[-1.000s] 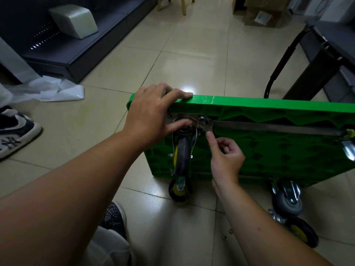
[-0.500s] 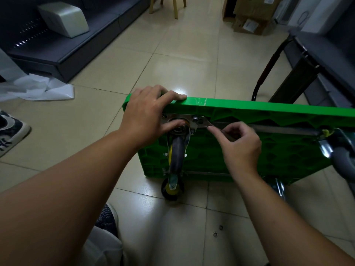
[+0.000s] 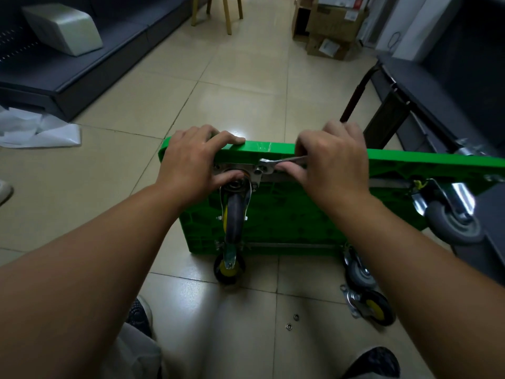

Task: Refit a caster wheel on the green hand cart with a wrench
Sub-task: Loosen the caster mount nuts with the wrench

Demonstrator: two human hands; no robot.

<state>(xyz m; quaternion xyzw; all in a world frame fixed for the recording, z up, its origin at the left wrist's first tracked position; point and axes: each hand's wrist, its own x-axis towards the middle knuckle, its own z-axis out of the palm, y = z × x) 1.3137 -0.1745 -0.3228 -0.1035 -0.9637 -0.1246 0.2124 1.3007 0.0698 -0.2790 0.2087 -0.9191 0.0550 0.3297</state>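
Observation:
The green hand cart [image 3: 295,214] stands on its long edge on the floor, underside toward me. A caster wheel [image 3: 235,214] with a metal mounting plate sits at the upper left corner. My left hand [image 3: 191,165] grips the cart's top edge, thumb pressed on the caster plate. My right hand [image 3: 330,162] grips a silver wrench [image 3: 281,163] whose jaw sits on a bolt at the plate's right corner; most of the handle is hidden in my fist.
A loose yellow-hubbed caster [image 3: 369,305] lies on the tiles at lower right, with two small nuts [image 3: 291,322] nearby. Other casters [image 3: 453,222] are on the cart. Dark benches flank left and right; white paper [image 3: 41,132] lies left. My shoes show below.
My right hand rose from below the bolt to the cart's top edge and closed around the wrench handle. The left hand stayed in place. My view came closer.

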